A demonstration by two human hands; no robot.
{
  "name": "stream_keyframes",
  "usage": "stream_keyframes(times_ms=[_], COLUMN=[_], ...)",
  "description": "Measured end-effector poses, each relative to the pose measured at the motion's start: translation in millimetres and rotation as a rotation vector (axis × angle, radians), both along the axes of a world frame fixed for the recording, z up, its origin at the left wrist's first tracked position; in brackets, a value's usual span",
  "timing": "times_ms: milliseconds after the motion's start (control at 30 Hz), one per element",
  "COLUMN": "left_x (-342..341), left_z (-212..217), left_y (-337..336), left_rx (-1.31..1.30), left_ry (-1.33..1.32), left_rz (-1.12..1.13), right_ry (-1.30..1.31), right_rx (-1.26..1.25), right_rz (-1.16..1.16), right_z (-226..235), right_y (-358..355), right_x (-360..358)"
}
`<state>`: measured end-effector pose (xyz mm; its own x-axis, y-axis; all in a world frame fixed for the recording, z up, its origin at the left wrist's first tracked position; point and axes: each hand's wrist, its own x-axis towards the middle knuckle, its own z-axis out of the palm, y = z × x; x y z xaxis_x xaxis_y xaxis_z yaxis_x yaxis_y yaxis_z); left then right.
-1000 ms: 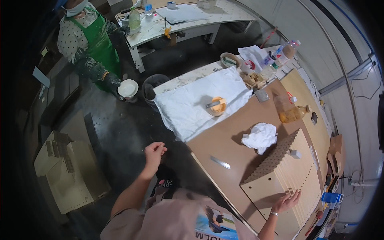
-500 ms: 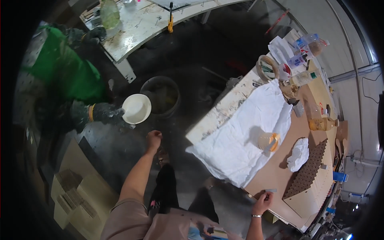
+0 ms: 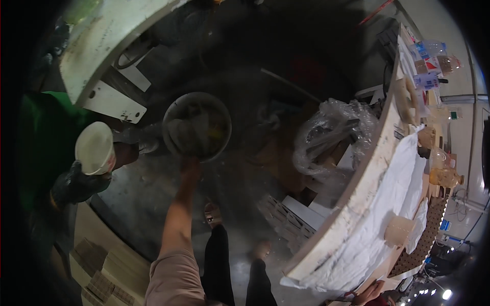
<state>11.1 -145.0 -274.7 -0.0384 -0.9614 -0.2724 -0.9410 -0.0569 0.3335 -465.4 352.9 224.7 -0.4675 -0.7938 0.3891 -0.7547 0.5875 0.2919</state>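
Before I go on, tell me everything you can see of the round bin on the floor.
The bin is round and greyish, possibly plastic, with a paler rim and an open top. It stands, seemingly upright, on the dark floor beyond the person's feet. Inside lie pale, sheet-like pieces and, toward the right, a yellowish patch, all too dim to identify. The person's left hand, blurred, is at the near rim; whether it touches cannot be told.

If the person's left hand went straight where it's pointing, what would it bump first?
Probably the round bucket: the left hand points toward its near side, though the depth between them is unclear.
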Motion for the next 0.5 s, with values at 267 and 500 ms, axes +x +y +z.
stream_keyframes(times_ms=[267,500], left_x=[-9.7,5.1], left_z=[38.8,73.3], left_y=[-45.0,-59.9], left_rx=[-0.14,0.041], left_ry=[-0.256,-0.135], left_rz=[-0.224,-0.036], right_ry=[-0.159,-0.548], right_rx=[0.061,-0.266], right_rz=[0.04,-0.297], right_z=[15.0,11.0], right_y=[-7.7,-26.7], right_x=[8.6,16.4])
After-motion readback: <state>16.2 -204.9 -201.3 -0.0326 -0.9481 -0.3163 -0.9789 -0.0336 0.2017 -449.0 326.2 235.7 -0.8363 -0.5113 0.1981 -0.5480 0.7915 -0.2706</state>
